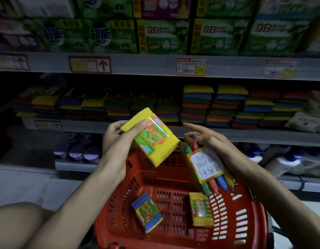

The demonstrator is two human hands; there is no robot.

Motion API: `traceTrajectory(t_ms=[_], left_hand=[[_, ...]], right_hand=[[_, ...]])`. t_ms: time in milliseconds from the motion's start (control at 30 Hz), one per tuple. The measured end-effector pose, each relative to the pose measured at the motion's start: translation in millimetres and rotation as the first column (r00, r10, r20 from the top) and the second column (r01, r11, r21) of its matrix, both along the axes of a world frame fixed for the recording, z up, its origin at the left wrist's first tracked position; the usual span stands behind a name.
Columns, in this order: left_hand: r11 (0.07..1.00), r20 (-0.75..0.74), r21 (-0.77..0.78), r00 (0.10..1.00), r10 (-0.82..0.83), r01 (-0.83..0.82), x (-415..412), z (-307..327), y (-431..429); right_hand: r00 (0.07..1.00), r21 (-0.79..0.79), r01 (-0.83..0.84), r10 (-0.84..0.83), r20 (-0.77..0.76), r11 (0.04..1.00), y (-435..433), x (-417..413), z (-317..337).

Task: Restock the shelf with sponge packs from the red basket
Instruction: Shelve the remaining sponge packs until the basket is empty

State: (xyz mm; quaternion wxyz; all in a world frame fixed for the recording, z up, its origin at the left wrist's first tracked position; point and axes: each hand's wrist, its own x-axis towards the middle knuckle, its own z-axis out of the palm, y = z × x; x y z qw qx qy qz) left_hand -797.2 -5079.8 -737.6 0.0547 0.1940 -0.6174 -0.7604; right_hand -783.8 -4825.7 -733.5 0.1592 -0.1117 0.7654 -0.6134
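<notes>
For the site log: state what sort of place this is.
A shop aisle, probably a supermarket: printed price tags along the racks, rows of stacked sponge packs on display, and a red basket.

- yellow pack (150, 139): bright yellow sponge, with an orange and green label
- mixed pack (205, 164): green, red, blue and yellow sponges, plus a white card with an orange edge
- basket (119, 212): red, slotted grid all over
- blue-edged pack (146, 212) and second yellow pack (200, 209): same orange-green label
- shelf stacks (197, 105): yellow, blue, green and orange layers, kinda stripy
- boxes (162, 36) up top: mostly green with a yellow side strip
</notes>
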Motion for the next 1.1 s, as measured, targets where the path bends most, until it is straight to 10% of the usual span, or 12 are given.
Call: traceTrajectory(t_ms=[533, 1100], left_hand=[[0.988, 0.026, -0.016, 0.988, 0.153, -0.152, -11, -25, -1], [0.954, -0.003, -0.079, 0.957, -0.290, 0.289, 10, -21, 3]], right_hand=[[0.992, 0.005, -0.120, 0.120, -0.027, 0.993, -32, 22, -15], [0.999, 0.028, -0.021, 0.022, -0.033, 0.999, -38, 23, -22]])
